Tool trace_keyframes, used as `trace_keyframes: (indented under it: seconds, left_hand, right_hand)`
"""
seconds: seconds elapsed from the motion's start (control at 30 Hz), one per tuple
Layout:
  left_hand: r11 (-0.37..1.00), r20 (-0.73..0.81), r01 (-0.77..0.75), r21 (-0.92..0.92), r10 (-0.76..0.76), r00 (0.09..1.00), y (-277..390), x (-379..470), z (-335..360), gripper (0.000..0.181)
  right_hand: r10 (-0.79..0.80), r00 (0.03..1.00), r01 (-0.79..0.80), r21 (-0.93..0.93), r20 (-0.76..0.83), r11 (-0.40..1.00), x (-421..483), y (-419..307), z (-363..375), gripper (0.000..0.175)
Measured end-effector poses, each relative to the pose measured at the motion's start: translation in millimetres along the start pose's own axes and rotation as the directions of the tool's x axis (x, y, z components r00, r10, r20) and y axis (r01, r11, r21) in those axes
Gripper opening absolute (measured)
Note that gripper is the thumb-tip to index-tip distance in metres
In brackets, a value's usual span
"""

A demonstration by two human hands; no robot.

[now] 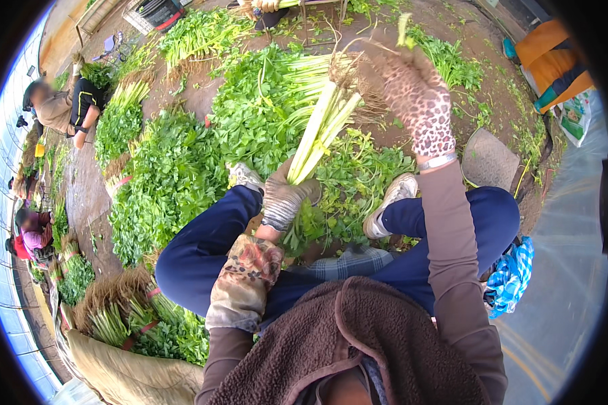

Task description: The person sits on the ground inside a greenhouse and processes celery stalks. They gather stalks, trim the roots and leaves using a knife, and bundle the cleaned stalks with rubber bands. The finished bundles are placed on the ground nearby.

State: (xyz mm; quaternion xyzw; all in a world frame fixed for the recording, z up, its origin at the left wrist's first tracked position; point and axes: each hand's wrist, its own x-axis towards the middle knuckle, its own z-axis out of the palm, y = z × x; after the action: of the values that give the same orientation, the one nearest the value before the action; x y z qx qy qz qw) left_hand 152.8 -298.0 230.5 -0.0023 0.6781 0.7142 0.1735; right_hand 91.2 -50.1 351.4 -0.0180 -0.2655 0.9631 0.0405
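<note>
My left hand, in a dirty knitted work glove, grips a celery plant by its pale stalks. Its leaves hang below the fist, and its brown roots point away from me. Beside those roots is my right hand, in a leopard-print glove, its fingers blurred by motion. A yellow-green stalk piece shows just beyond the fingers; I cannot tell whether they hold it. Beyond the left hand, rooted celery lies heaped on the soil. Loose leafy trimmings cover the ground between my shoes.
Tied celery bundles stand at the lower left beside a tan cloth. Other people work at left; an orange-clad person is at upper right. A grey mat lies near my right knee.
</note>
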Motion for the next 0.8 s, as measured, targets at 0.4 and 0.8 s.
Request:
trace_keyframes:
  seconds: [0.4, 0.8]
  left_hand:
    - [0.952, -0.082, -0.132, 0.277, 0.161, 0.984, -8, -2, 4, 0.065]
    - [0.911, -0.056, -0.178, 0.371, 0.213, 0.975, -12, 5, -2, 0.065]
  right_hand:
    - [0.36, 0.881, 0.47, -0.654, 0.306, -0.594, -19, 40, -12, 0.04]
    - [0.298, 0.931, 0.246, -0.966, 0.211, -0.084, -16, 13, 1, 0.035]
